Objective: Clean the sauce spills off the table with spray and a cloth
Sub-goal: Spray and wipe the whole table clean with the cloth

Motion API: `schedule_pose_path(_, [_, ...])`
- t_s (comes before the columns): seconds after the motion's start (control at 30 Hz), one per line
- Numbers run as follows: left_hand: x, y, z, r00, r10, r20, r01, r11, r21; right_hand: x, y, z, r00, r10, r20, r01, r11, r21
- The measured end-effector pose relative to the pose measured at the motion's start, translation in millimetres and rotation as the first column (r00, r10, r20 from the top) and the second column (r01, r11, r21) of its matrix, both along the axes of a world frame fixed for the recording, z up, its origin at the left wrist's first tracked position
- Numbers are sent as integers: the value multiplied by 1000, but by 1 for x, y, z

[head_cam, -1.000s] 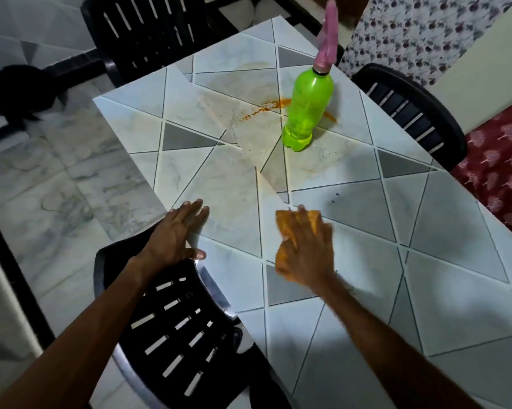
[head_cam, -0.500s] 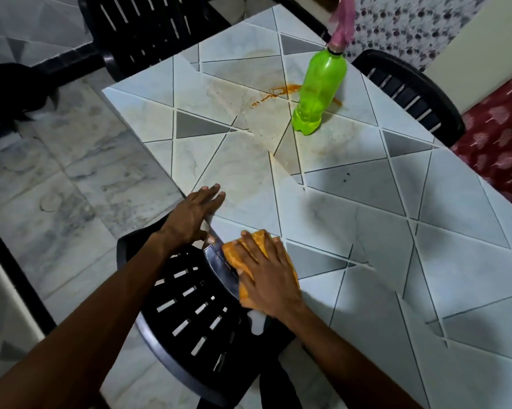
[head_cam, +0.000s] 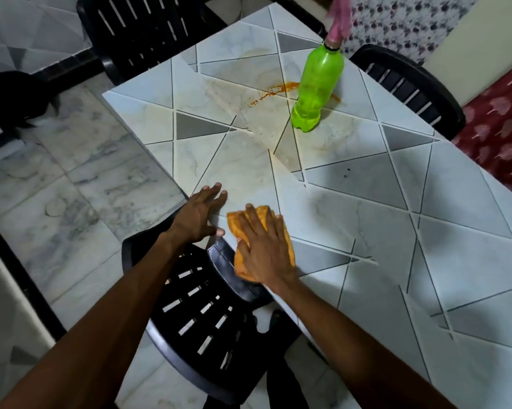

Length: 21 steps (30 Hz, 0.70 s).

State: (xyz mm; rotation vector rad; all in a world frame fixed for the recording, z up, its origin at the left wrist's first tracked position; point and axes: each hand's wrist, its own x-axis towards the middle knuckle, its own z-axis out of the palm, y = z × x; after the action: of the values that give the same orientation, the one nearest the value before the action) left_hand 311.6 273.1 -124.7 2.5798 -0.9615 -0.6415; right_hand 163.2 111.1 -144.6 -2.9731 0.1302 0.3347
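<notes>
Under right hand (head_cam: 263, 250), cloth (head_cam: 263, 211) mostly hidden; btl nozzle (head_cam: 339, 23) blurred.

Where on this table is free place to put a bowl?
The widest bare patch is the table's right part, from the right hand on the orange cloth toward the far black chair. A smaller one lies between the left hand and the green spray bottle. Crowded: around the bottle's sauce spill and both hands.

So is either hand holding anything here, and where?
Nothing is gripped: the right hand presses flat on the middle of the orange cloth, and the left hand rests open on the table edge.
</notes>
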Motion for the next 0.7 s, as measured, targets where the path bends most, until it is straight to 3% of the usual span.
schedule_pose_path(0.07, [0, -6, 5, 997, 64, -41, -65, 998, -18, -33, -10, 2, 996, 90, -26, -90, 996, 0])
schedule_pose_path(0.13, [-2, -19, 12, 981, 188, -45, -189, 982, -11, -54, -41, 7, 997, 67, -24, -67, 998, -4])
schedule_pose_path(0.23, [-8, -41, 16, 948, 319, -1, -319, 948, 16, -48, -119, 15, 997, -48, -53, 44, 996, -73])
schedule_pose_path(0.37, [-16, -60, 11, 936, 342, 84, -346, 938, 33, 10, -211, 21, 961, -261, -91, 232, 941, -246])
schedule_pose_path(0.5, [-23, -62, 7, 911, 387, 140, -394, 919, 23, 55, -191, 19, 902, -428, 54, 432, 897, -95])
schedule_pose_path(0.6, [-22, -64, 5, 902, 409, 138, -413, 911, -1, 38, -128, 12, 980, -187, 75, 189, 982, -23])
schedule_pose_path(0.7, [-24, -66, 6, 898, 426, 110, -430, 903, 11, -6, -84, 5, 998, 33, 49, -36, 997, 69])
